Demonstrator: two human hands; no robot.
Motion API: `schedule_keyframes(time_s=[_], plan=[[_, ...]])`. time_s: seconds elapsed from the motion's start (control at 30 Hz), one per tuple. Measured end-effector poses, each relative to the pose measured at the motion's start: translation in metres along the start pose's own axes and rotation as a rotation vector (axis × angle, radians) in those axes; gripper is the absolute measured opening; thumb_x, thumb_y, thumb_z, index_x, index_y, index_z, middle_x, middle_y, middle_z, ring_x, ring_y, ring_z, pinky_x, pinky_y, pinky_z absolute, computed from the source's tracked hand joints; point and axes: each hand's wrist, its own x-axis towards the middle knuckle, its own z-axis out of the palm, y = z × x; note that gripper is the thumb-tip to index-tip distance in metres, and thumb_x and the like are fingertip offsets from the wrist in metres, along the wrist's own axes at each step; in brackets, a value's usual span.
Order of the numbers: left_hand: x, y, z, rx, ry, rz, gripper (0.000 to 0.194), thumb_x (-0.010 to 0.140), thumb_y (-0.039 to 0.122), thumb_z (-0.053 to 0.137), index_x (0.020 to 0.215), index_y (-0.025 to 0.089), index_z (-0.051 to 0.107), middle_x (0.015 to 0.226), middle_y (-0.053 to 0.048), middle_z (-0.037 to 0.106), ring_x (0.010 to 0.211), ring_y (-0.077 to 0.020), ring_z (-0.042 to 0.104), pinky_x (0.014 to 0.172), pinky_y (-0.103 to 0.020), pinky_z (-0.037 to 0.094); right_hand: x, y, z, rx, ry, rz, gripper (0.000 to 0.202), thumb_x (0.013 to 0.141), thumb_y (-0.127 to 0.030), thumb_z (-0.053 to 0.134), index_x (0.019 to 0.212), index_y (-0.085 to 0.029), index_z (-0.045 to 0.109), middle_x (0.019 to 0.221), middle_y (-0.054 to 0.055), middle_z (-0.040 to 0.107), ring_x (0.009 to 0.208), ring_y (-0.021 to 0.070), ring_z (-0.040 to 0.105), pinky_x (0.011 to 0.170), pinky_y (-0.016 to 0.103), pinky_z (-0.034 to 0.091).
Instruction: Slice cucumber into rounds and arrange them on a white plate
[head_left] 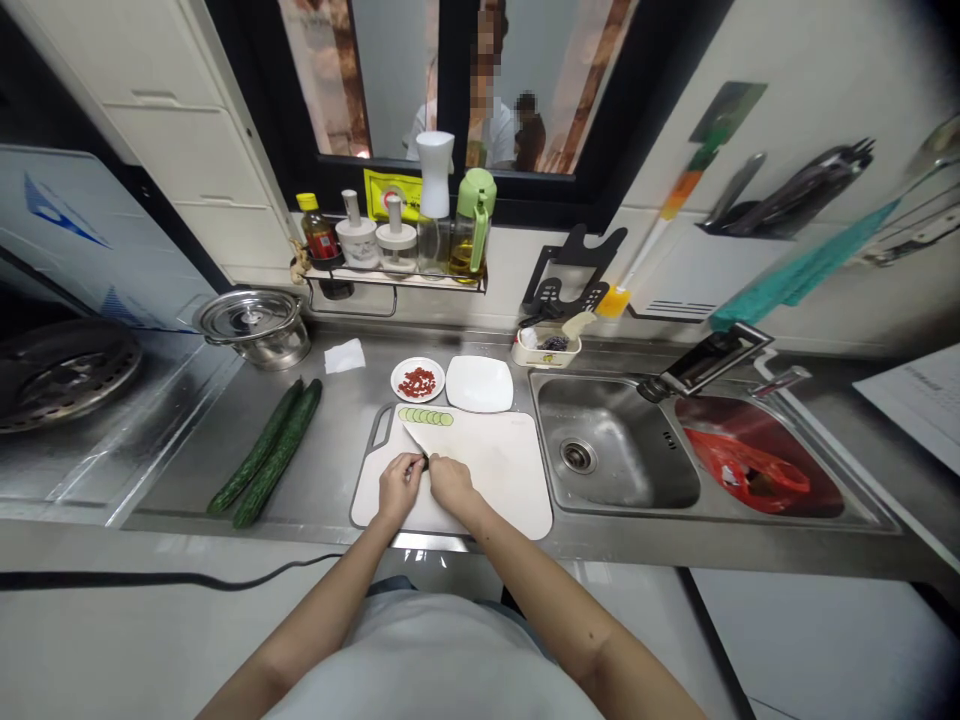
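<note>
On the white cutting board (495,480) a row of several thin cucumber slices (425,416) lies near the top edge. My right hand (452,484) is closed on the dark handle of a knife (415,437), whose blade points up and left toward the slices. Close beside it, my left hand (400,484) is closed, its fingertips pinched near the knife's handle end; what they hold, if anything, is too small to make out. Just above the board are a plate of red chopped pieces (417,382) and a white square plate (480,384).
Two whole cucumbers (279,452) lie left of the board. A lidded steel pot (259,328) and a white tissue (344,356) are behind them. To the right is a sink (615,440), with a red bag (750,475) in its second basin. Bottles (471,225) line a wall rack.
</note>
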Motion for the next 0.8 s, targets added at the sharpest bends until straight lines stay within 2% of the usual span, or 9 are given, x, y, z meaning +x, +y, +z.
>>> schedule_keyframes(time_s=[0.3, 0.63, 0.8], plan=[[-0.001, -0.001, 0.001, 0.022, 0.002, -0.012, 0.021, 0.088, 0.031, 0.045, 0.087, 0.021, 0.064, 0.087, -0.004, 0.067, 0.082, -0.0166, 0.061, 0.073, -0.027, 0.047, -0.021, 0.011, 0.002, -0.002, -0.046, 0.013, 0.031, 0.088, -0.007, 0.035, 0.11, -0.012, 0.055, 0.095, 0.014, 0.068, 0.093, 0.0201, 0.065, 0.076, 0.028, 0.047], [0.0, 0.001, 0.0, 0.02, 0.004, -0.011, 0.021, 0.088, 0.03, 0.045, 0.087, 0.02, 0.064, 0.087, -0.004, 0.067, 0.082, -0.0161, 0.061, 0.073, -0.026, 0.047, -0.045, 0.018, -0.009, -0.037, -0.14, 0.04, 0.031, 0.084, -0.003, 0.036, 0.109, -0.011, 0.054, 0.094, 0.015, 0.068, 0.094, 0.0229, 0.064, 0.073, 0.03, 0.047], [0.0, 0.001, 0.0, 0.023, 0.005, -0.011, 0.02, 0.087, 0.03, 0.046, 0.086, 0.021, 0.064, 0.087, -0.004, 0.067, 0.081, -0.0159, 0.061, 0.071, -0.026, 0.047, -0.054, 0.021, -0.01, -0.037, -0.154, 0.042, 0.03, 0.083, -0.002, 0.038, 0.107, -0.011, 0.054, 0.094, 0.014, 0.068, 0.093, 0.0213, 0.065, 0.073, 0.028, 0.046]])
